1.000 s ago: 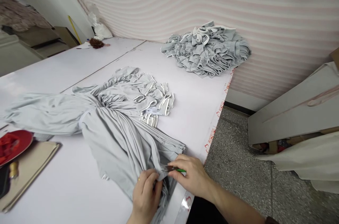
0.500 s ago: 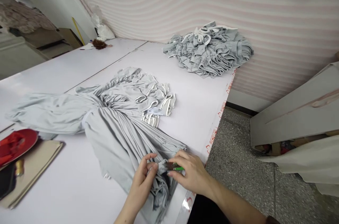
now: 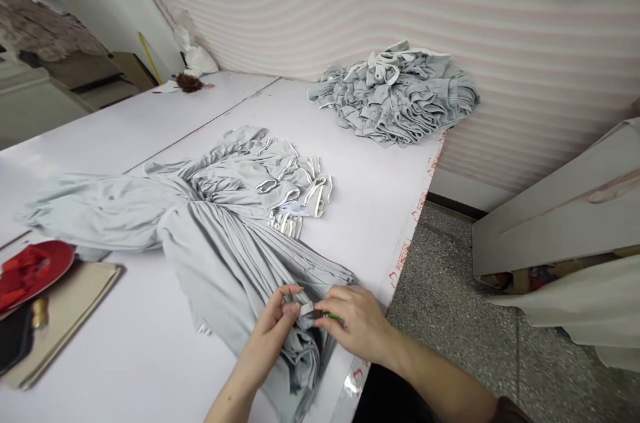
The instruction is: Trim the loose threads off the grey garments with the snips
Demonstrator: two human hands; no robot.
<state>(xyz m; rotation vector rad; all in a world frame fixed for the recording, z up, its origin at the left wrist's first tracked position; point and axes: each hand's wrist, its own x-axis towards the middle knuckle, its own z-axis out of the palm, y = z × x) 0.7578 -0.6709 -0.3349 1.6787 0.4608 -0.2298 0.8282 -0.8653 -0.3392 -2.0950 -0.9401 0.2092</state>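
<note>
A tied bundle of pale grey cloth lies across the white table, its near end reaching the right edge. At that end my left hand pinches a small fold of the grey cloth between thumb and fingers. My right hand grips a small cutter with a green handle, its dark metal tips at the pinched fold. Another part of the bundle fans out behind, with white-edged ends.
A second grey cloth pile sits at the table's far right corner. At the left are a red dish, a dark phone-like object and beige folded material. A white plastic bag stands at the back.
The cutter has turned slightly in my right hand, and its tips now show clearly against the fold. My left hand keeps its pinch. The view has shifted slightly.
</note>
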